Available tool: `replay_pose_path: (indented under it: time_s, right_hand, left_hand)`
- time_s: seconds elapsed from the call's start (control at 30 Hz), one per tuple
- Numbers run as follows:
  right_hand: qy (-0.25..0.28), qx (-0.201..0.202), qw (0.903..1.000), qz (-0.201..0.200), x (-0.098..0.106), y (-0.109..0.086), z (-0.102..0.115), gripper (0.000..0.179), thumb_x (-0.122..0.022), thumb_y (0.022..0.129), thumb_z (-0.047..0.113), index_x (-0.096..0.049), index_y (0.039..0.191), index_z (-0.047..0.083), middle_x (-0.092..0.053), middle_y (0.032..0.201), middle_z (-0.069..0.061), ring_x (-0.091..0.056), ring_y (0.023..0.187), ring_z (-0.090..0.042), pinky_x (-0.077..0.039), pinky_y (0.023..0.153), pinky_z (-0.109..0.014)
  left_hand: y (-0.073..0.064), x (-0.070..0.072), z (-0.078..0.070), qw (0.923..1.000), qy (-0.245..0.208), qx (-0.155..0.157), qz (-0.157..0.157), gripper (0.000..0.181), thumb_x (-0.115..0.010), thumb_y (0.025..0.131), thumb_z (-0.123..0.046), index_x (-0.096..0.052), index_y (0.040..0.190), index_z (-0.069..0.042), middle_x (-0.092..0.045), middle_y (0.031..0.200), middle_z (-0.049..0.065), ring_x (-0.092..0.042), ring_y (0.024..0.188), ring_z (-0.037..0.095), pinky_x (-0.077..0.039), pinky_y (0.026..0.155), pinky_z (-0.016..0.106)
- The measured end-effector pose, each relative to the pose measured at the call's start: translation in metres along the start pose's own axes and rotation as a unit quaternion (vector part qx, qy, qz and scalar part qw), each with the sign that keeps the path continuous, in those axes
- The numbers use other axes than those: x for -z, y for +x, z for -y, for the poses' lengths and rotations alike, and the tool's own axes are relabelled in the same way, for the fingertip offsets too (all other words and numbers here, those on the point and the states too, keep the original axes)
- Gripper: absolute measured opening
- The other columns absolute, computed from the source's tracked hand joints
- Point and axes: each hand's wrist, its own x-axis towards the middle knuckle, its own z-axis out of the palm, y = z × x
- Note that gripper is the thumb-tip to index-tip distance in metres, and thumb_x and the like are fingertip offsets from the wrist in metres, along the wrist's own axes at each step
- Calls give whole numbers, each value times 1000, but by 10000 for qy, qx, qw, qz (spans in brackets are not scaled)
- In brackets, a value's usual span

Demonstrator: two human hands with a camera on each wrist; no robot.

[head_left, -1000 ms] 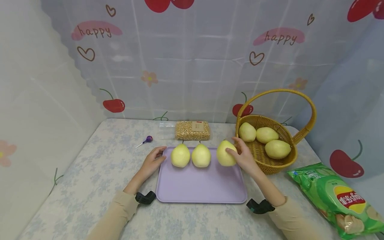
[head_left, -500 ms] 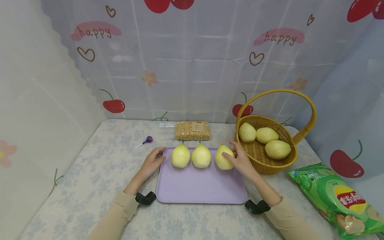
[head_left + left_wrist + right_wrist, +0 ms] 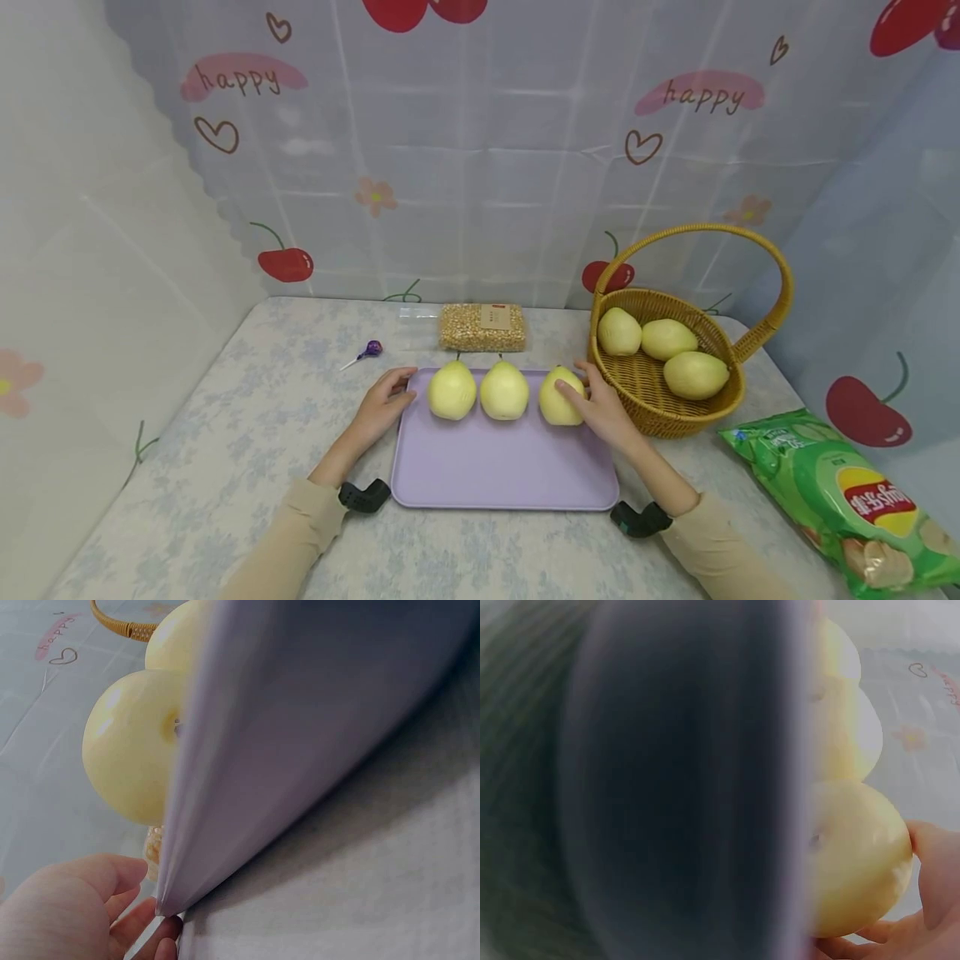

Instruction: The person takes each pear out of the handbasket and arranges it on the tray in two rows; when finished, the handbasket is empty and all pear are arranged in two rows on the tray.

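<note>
A shallow purple tray (image 3: 502,475) lies on the table. Two yellow-green pears, the left one (image 3: 452,390) and the middle one (image 3: 504,390), rest side by side along its far edge, stems up. My right hand (image 3: 600,410) grips a third pear (image 3: 558,398) at the tray's far right, thumb on the near side and fingers behind it. In the right wrist view this pear (image 3: 866,859) lies against my fingers, partly hidden by the blurred tray edge. At the far left corner, my left hand (image 3: 381,404) holds the tray's rim, fingers at the corner (image 3: 139,919).
A wicker basket (image 3: 660,421) with a tall handle and three pears stands right of the tray. Behind the tray lies a bag of grain-like kernels (image 3: 468,327), with a lollipop (image 3: 371,350) to its left. A green chip bag (image 3: 840,492) lies at the right.
My right hand has brought its pear slightly left and down toward the near side, onto the tray beside the other two. The left hand has stayed at the tray's corner.
</note>
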Motion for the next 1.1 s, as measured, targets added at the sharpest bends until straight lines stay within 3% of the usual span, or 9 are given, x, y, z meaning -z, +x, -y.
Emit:
replay_pose_path:
  time_s: [0.23, 0.33, 0.47, 0.67, 0.83, 0.97, 1.1]
  right_hand:
    - [17, 34, 9999, 124, -1, 0, 0, 79, -52, 94, 50, -19, 149, 3, -49, 133, -26, -55, 118, -37, -53, 90, -45]
    - [12, 217, 9996, 181, -2, -1, 1, 78, -53, 95, 46, -18, 150, 3, -47, 137, -27, -52, 120, -38, -52, 92, -48]
    - [28, 405, 9991, 140, -3, -2, 2, 75, -54, 95, 42, -19, 149, 4, -48, 136, -28, -53, 116, -38, -54, 86, -44]
    - [86, 292, 9995, -61, -3, -2, 1, 73, -55, 95, 41, -21, 149, 4, -50, 129, -27, -56, 105, -33, -52, 74, -30]
    - [-28, 213, 9996, -157, -3, -1, 2, 71, -52, 96, 42, -22, 148, 3, -49, 127, -26, -56, 97, -30, -49, 68, -26]
    - [-185, 167, 9996, -133, -4, -2, 4, 75, -51, 96, 45, -19, 150, 2, -45, 134, -27, -54, 112, -38, -54, 84, -41]
    - [-367, 108, 9992, -82, -4, -5, 7, 82, -52, 94, 49, -15, 151, 2, -38, 144, -28, -42, 130, -44, -43, 103, -57]
  left_hand:
    - [0, 0, -1, 10000, 29, 37, -19, 43, -55, 95, -13, -48, 137, -5, -49, 140, 17, -49, 126, 34, -41, 110, 48]
    - [0, 0, -1, 10000, 29, 10, -3, 42, -55, 96, -13, -48, 137, -4, -48, 140, 17, -49, 126, 34, -41, 109, 49]
    - [-1, 1, -1, 10000, -5, -42, 12, 42, -55, 96, -14, -48, 137, -4, -48, 140, 17, -48, 127, 34, -40, 110, 49]
    - [-1, 0, 0, 9999, 20, -119, 6, 42, -55, 96, -14, -49, 136, -4, -49, 140, 17, -49, 126, 34, -40, 109, 49]
    - [0, 0, 1, 9999, 54, -133, 12, 42, -54, 96, -15, -48, 137, -5, -48, 140, 17, -49, 126, 34, -40, 109, 49]
    - [-1, 1, 0, 10000, 26, -92, 22, 42, -54, 96, -15, -49, 137, -6, -48, 140, 16, -48, 127, 34, -40, 109, 49]
    - [-1, 1, -1, 10000, 6, -58, 41, 42, -55, 96, -17, -49, 137, -7, -48, 141, 16, -48, 127, 34, -40, 110, 49]
